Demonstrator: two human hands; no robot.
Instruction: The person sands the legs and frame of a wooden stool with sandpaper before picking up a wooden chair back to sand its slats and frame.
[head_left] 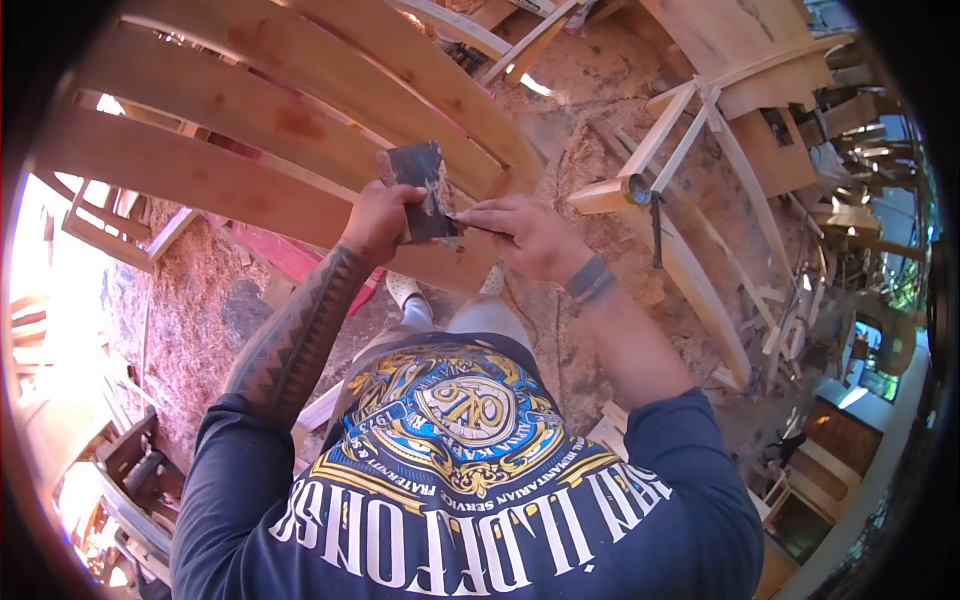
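Observation:
My left hand (376, 222) is closed around the edge of a dark, flat rectangular plate (424, 172) with pale smears along its right side. The thumb lies across the plate's face. My right hand (535, 240) is closed on a thin dark-handled tool (487, 231), whose tip is at the plate's lower right edge. The tip is too small to tell whether it is a blade. Just beyond and below both hands are long wooden slats (230, 165), set side by side, with reddish-brown patches.
Sawdust covers the ground (570, 330). On the right stands a wooden frame (690, 270) of curved pieces, with a small round container (636, 189) on it. Other wooden parts crowd the far right, and a chair-like wooden piece (130, 225) stands at left.

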